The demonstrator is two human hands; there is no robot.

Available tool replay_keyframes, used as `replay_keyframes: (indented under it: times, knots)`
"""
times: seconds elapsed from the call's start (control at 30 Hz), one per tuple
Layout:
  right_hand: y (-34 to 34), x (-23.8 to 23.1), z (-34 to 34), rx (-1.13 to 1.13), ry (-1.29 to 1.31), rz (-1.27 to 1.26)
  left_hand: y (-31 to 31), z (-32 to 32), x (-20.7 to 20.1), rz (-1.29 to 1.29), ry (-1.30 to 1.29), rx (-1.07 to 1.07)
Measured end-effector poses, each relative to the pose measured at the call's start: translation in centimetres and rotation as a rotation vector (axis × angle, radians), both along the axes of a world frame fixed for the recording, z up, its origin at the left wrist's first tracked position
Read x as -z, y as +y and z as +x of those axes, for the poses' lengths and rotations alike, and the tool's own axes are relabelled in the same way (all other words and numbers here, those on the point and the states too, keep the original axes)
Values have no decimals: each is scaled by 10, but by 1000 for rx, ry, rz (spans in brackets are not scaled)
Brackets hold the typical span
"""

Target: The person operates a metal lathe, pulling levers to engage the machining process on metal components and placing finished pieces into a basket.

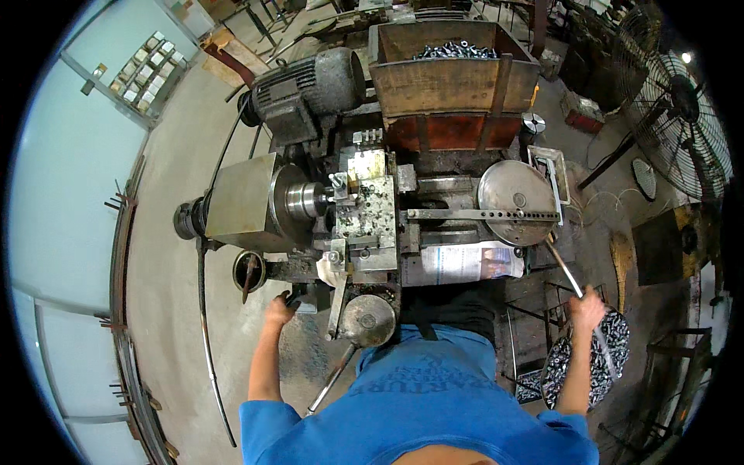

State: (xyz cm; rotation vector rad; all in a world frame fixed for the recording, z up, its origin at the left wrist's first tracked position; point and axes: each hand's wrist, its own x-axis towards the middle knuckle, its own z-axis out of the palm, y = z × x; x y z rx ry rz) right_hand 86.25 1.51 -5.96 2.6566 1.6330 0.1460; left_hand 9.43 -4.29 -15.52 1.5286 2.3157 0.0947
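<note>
My right hand (587,310) is wrapped round a shiny metal lever (564,267), which slants down from beside a round steel disc (511,190) on the lathe. My left hand (280,308) is low at the machine's near left corner, its fingers curled at something small and dark that I cannot make out. Between my arms, a smaller round plate (368,320) has a metal handle (332,380) angling down from it; neither hand touches it. Ahead are the tool slide (370,213), strewn with dark chips, and the lathe chuck (304,200). A perforated flat bar (480,215) reaches across the disc.
A wooden crate (453,85) holding small metal parts stands behind the lathe, beside a motor (310,81). A round container of metal parts (604,356) sits below my right hand. A pot (249,271) is at left, a fan (682,101) at far right, and printed paper (465,263) in front.
</note>
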Motion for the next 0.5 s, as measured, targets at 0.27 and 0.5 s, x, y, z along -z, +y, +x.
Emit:
replay_keyframes:
  times: [0.27,0.5]
  knots:
    - [138,22,76,-60,-164,107,-1,34,78,124,28,-338]
    - [133,14,40,-54,-128,192,-9,-4,50,-57,260,21]
